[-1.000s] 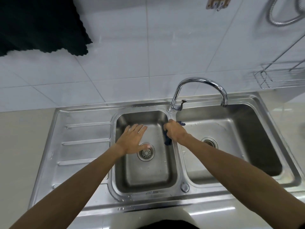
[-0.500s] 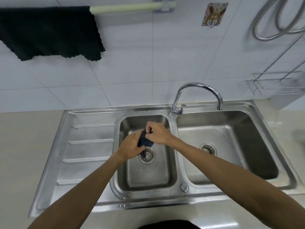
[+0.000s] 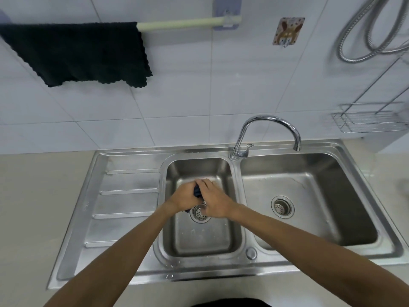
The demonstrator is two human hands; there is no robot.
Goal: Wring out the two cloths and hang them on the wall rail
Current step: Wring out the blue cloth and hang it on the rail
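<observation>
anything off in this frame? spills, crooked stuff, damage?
Only the black cloth on the wall rail hangs askew: its bottom edge is uneven and sits higher at the left. Both hands squeeze the dark blue cloth over the left basin. No damage visible.

The scene is lit evenly and brightly by soft, diffuse light; no single source can be made out. Only faint shadows are cast, the deepest along the right wall of the sink (image 3: 345, 196). Dull glare is seen on the tap (image 3: 269, 120) and on the steel rim. Straight tile lines are bowed outward by the wide-angle lens, most strongly at the edges. The wire rack (image 3: 369, 120) and hose (image 3: 363, 41) are softened by slight blur.
</observation>
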